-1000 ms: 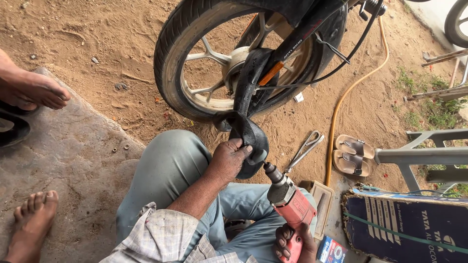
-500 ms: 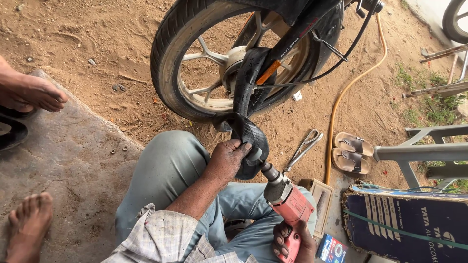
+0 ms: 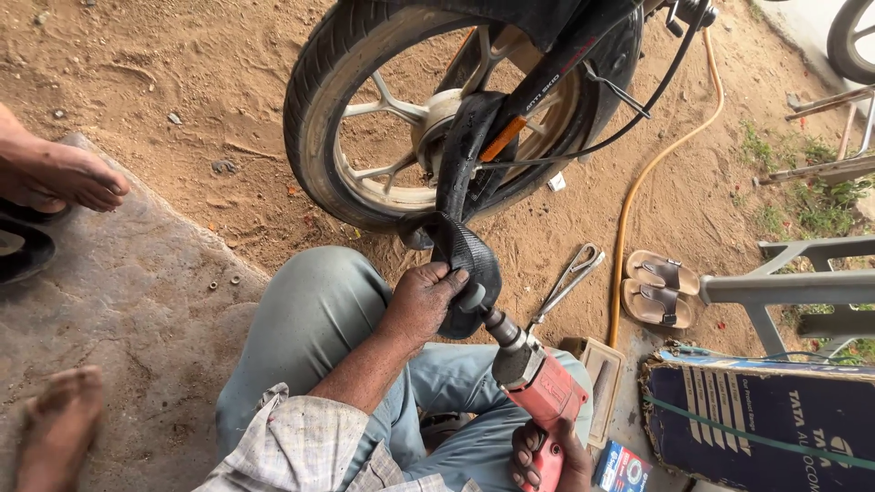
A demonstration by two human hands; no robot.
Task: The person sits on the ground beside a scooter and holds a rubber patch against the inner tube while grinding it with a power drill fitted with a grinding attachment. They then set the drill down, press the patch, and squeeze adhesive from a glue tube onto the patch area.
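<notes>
Motorcycle wheel (image 3: 365, 137) stands upright on the dirt ground (image 3: 182, 73), biggest thing here, tyre facing me. Black inner tube (image 3: 465, 255) hangs out of the wheel near the hub and runs down toward my lap; I judge it is pulled out that way so one patch of it can be worked without taking it fully off.

My knee in grey trousers (image 3: 310, 310) is raised just under the tube's lower fold, seemingly as a backing for it. I sit at the edge of a concrete slab (image 3: 137, 310) where it meets the dirt.

My left hand (image 3: 424, 301) is closed around the tube's folded lower end, fingers (image 3: 447, 275) wrapped over the top edge, keeping the rubber taut and turned toward the tool. My right hand (image 3: 547, 456) grips the handle of a red power tool (image 3: 538, 387), fingers closed on it; the tool angles up-left so its small round head (image 3: 472, 297) touches the tube just beside my left thumb.

Tube looks matte black, dusty, flat and limp, creased at the fold.

Metal shears (image 3: 570, 278) lie on the dirt right of the tube, near a pair of sandals (image 3: 661, 287).
</notes>
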